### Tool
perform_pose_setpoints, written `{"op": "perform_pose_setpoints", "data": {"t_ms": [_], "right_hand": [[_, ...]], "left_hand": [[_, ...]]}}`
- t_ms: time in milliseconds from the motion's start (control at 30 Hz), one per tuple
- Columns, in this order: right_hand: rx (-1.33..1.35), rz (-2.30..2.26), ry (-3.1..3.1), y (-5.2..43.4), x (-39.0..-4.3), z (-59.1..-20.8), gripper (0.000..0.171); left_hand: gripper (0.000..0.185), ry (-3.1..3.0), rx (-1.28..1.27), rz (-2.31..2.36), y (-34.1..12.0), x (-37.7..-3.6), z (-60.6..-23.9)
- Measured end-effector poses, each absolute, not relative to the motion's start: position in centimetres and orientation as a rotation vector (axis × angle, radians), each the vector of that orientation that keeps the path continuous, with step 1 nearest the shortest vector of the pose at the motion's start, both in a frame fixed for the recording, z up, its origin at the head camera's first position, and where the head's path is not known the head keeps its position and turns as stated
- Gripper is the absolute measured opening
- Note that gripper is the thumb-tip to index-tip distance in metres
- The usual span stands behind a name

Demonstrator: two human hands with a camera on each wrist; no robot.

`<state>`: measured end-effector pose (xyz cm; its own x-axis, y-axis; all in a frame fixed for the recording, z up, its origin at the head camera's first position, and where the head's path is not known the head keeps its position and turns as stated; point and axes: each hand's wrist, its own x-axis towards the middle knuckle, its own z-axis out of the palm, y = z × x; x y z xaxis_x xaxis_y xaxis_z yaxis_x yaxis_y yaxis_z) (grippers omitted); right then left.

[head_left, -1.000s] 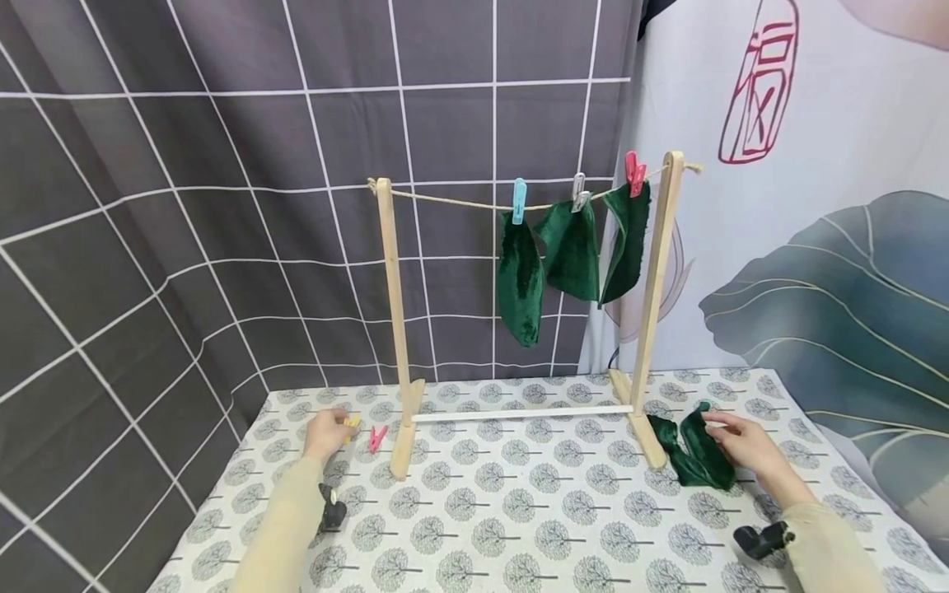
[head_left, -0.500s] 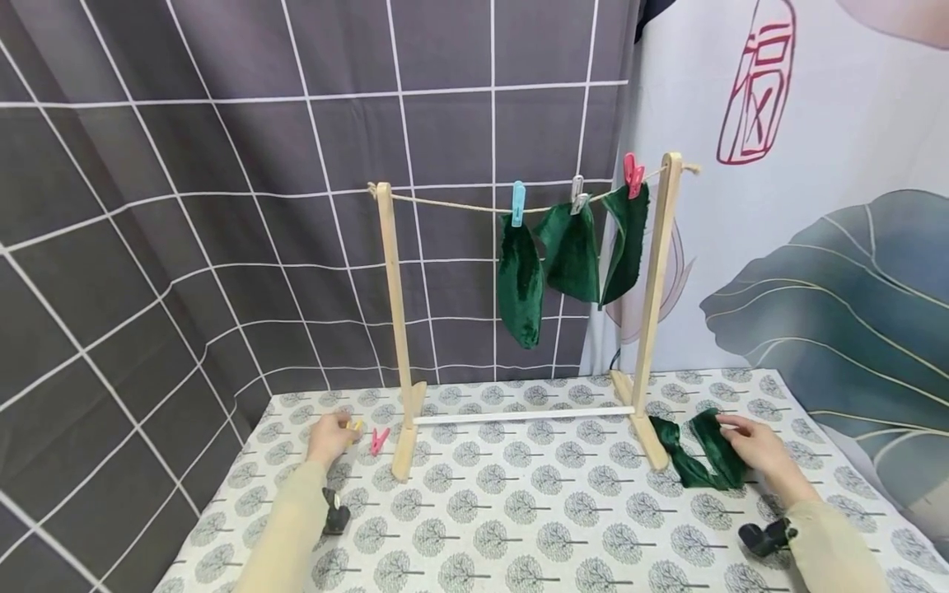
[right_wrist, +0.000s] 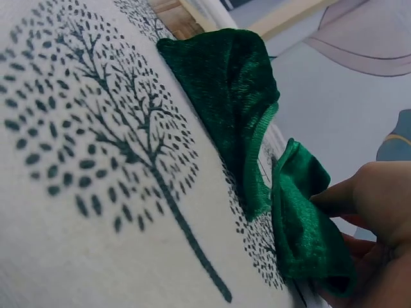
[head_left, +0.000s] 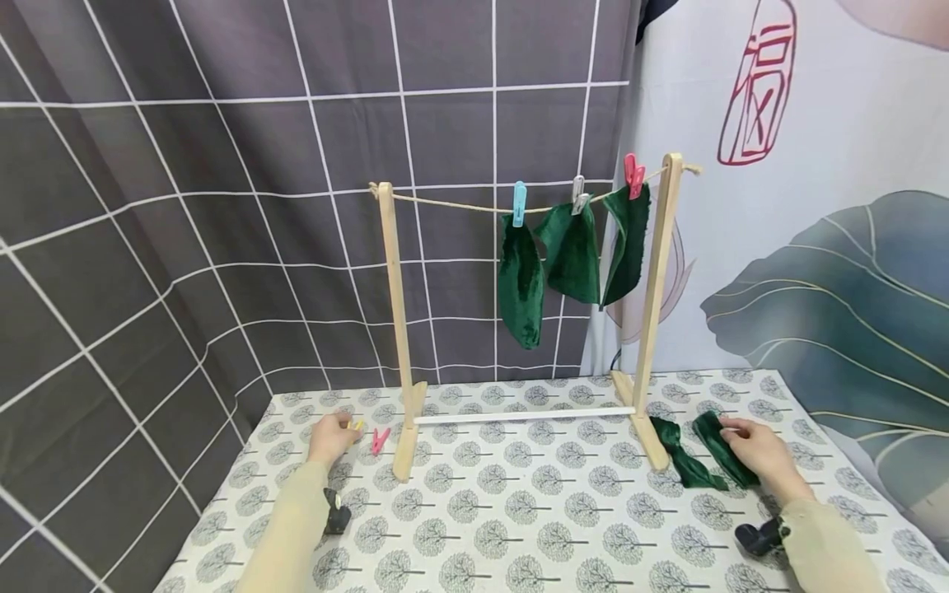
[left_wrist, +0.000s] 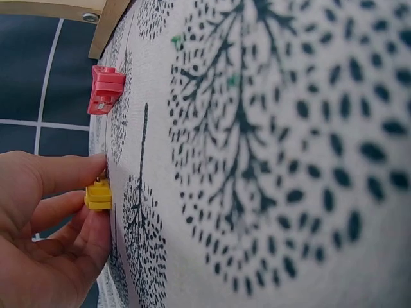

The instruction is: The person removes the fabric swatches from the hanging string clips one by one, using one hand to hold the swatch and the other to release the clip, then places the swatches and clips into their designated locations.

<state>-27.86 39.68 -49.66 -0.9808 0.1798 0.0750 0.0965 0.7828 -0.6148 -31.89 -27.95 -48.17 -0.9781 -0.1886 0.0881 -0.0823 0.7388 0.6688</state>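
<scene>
My left hand (head_left: 331, 436) pinches a yellow clothespin (head_left: 357, 426) (left_wrist: 98, 194) that lies on the tree-print tablecloth (head_left: 519, 511), left of the wooden rack's left post (head_left: 394, 313). A pink clothespin (head_left: 379, 440) (left_wrist: 105, 89) lies just right of it. My right hand (head_left: 756, 451) grips a crumpled strip of green velvet cloth (head_left: 700, 457) (right_wrist: 257, 147) on the table, right of the rack's right foot (head_left: 647, 436). Three green cloths (head_left: 571, 255) hang from the string, held by blue (head_left: 519, 203), grey (head_left: 577, 193) and pink (head_left: 633, 174) pins.
A white crossbar (head_left: 522, 414) joins the rack's feet. A dark grid-patterned curtain (head_left: 185, 206) hangs behind and to the left; a painted leaf backdrop (head_left: 830, 272) stands at the right. Wrist cameras (head_left: 335, 512) (head_left: 756, 537) sit on both forearms.
My right hand has drawn the green cloth a little to the right, stretching it out flatter on the table. My left hand has stayed on the yellow pin.
</scene>
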Motion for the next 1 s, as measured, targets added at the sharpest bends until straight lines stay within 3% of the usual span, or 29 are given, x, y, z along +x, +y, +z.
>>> {"op": "perform_pose_setpoints", "data": {"t_ms": [1000], "right_hand": [[-0.247,0.802,-2.797,38.4,-28.3,-50.2,0.038]], "left_hand": [[0.051,-2.789,0.253,-1.108,-28.0,-31.7,-48.4]]}}
